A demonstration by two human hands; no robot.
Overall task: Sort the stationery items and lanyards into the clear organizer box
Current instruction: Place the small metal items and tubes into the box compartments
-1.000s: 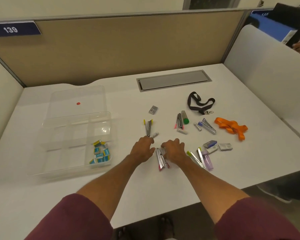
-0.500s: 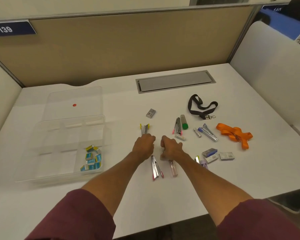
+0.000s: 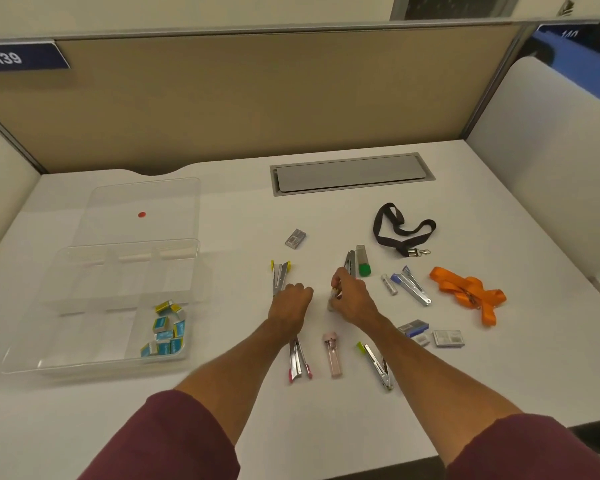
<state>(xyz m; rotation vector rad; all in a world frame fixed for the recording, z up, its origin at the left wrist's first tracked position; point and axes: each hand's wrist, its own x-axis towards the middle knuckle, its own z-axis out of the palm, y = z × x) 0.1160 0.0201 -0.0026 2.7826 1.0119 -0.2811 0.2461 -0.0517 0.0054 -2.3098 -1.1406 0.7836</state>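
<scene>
Small tube [image 3: 331, 304] now pinched in right hand [image 3: 353, 301]; left hand [image 3: 291, 303] curled.

organizer box [image 3: 84, 306] left on desk [image 3: 66, 410] | lanyards [image 3: 465, 289] right | staplers [image 3: 279, 275] between them

On the white bench [image 3: 326, 427], the right grip [image 3: 354, 303] pinches a pale clear tube [image 3: 330, 304], with a green-capped tube [image 3: 363, 268], black lanyard [image 3: 395, 233] and orange lanyard [image 3: 471, 292] beyond and right of it, a pink case [image 3: 333, 355] nearer, and teal-and-yellow packets [image 3: 165, 332] well left in the clear organizer box [image 3: 84, 306], its lid [image 3: 146, 195] red-dotted.
</scene>
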